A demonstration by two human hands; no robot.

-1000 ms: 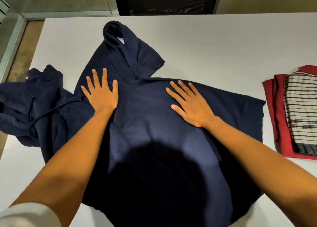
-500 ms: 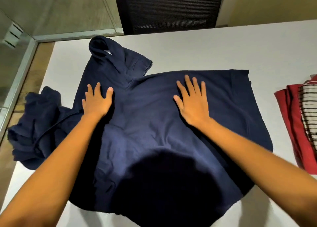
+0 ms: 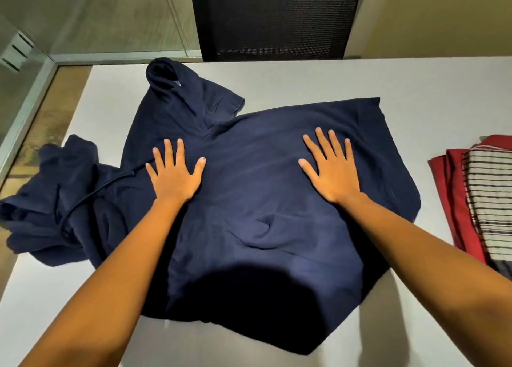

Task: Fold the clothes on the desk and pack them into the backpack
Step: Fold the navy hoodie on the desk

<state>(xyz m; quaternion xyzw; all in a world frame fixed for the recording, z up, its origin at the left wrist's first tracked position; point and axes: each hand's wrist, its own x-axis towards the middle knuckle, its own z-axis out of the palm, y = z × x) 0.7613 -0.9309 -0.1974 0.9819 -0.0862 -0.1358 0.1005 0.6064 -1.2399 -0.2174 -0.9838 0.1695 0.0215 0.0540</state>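
Navy hoodie [image 3: 249, 200] flat, hood leftward, hem rightward

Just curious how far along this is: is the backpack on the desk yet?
No, the desk shows only the navy hoodie under both flat hands and a folded pile at the right edge; no backpack is in view.

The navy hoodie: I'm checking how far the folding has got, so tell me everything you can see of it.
The navy hoodie is dark blue, of soft, thick-looking knit, and lies spread on the white desk, not yet folded. Its hood is bunched at the desk's left edge, with a drawstring trailing across it. One sleeve points to the far side, its cuff doubled over. The body shows shallow wrinkles. The left hand and right hand press flat on it, fingers spread. A shadow covers its near part.
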